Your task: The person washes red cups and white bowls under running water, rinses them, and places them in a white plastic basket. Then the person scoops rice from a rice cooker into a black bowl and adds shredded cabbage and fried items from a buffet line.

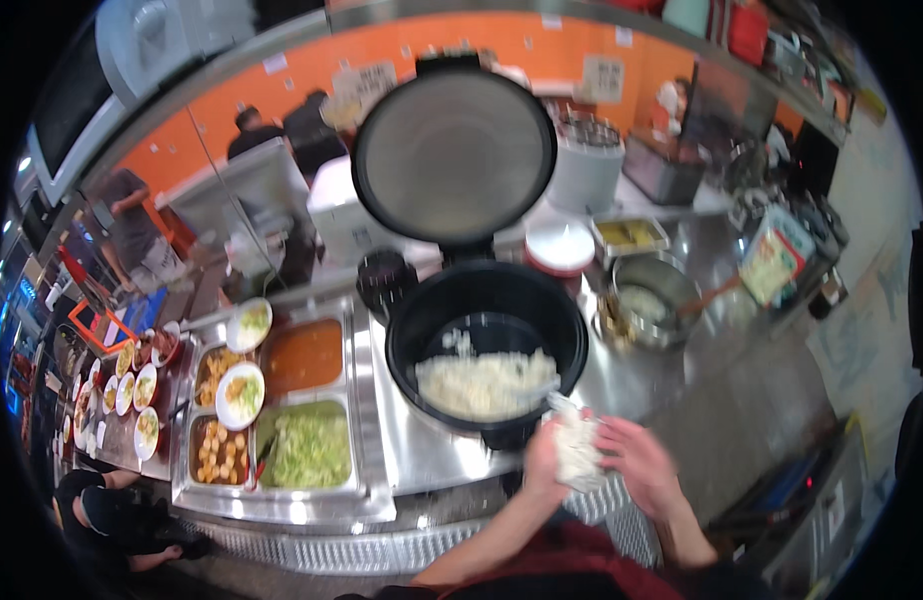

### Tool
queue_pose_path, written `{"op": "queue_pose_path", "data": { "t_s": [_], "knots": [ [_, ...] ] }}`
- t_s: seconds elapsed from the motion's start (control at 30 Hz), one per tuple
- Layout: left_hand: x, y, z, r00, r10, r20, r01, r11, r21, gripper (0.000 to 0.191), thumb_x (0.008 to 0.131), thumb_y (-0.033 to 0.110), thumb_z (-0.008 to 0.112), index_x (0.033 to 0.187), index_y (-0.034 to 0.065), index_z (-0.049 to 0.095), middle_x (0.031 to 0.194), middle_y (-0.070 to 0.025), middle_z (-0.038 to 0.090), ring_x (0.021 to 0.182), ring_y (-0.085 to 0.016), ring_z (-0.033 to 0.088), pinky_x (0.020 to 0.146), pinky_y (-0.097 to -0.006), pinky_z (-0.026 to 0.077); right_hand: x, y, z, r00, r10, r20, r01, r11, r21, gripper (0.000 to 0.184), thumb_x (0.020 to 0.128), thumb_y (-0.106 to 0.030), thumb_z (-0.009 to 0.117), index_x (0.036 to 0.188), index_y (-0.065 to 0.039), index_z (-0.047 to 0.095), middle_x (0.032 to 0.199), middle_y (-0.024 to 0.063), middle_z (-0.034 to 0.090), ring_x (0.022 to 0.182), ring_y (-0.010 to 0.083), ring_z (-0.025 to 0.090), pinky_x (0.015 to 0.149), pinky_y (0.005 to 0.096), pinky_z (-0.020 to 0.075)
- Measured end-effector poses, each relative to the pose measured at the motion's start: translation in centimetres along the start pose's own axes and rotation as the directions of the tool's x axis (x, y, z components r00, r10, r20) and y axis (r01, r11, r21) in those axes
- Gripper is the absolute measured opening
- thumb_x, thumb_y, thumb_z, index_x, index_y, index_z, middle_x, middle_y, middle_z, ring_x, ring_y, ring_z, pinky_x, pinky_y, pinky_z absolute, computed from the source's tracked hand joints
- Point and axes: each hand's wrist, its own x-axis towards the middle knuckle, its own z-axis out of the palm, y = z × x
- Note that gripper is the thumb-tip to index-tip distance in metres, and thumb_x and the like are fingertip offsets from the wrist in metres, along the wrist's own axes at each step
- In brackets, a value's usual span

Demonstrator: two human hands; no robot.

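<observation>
My left hand (544,461) holds a white, crumpled bundle (579,454), which looks like a cloth or a plastic bag; blur hides which. Close by on its right side is my right hand (641,465), fingers spread and blurred; whether it touches the bundle cannot be told. Both hands are just in front of a large black rice cooker (401,379), its round lid (454,157) raised. Cooked white rice (480,382) lies along the near side of the pot, with a few clumps on its dark bottom.
To the left, a steel food well (371,506) holds orange-brown sauce (308,356), chopped greens (308,450) and bowls (240,396). On the right stand a metal pot (656,300) with a wooden handle across it and stacked bowls (559,247). A co-worker (113,517) is at the lower left.
</observation>
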Motion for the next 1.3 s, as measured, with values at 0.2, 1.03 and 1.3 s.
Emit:
{"op": "queue_pose_path", "data": {
  "t_s": [0.2,1.03,1.3],
  "knots": [
    [19.8,-8.2,-7.1,0.844,-0.003,-0.536,0.252,0.884,0.393,0.042,0.105,0.043,0.039,0.119,0.0084,0.058,0.105,-0.0047,0.063,0.096,-0.018,0.060,0.086,-0.0389,0.049,10.5,8.9,-17.4,0.972,-0.181,-0.150,-0.103,0.242,-0.965,0.051,0.089,-0.028,0.066,0.137,-0.013,0.059,0.150,0.0208,0.042,0.137,0.0434,0.039,0.117,0.0506,0.0276],
    [-34.8,-2.3,-16.7,-0.128,0.516,-0.847,0.885,0.446,0.138,0.027,0.087,0.033,0.060,0.105,0.0181,0.073,0.105,-0.0064,0.073,0.109,-0.030,0.066,0.110,-0.0700,0.021,59.7,19.5,20.7,0.973,-0.224,0.049,0.089,0.170,-0.981,0.108,0.064,-0.062,0.081,0.151,-0.017,0.036,0.157,0.0245,0.023,0.136,0.0535,0.028,0.111,0.0601,0.0312],
    [-21.5,25.3,-11.0,0.163,0.941,-0.296,0.492,0.183,0.851,0.018,0.093,0.009,0.063,0.107,-0.0020,0.068,0.101,-0.0183,0.070,0.103,-0.031,0.066,0.089,-0.0373,0.050,52.9,12.6,21.0,0.819,-0.401,0.410,0.496,0.135,-0.858,0.089,0.071,-0.049,0.083,0.144,-0.012,0.049,0.151,0.0233,0.035,0.138,0.0452,0.031,0.112,0.0529,0.0326]
  ]
}}
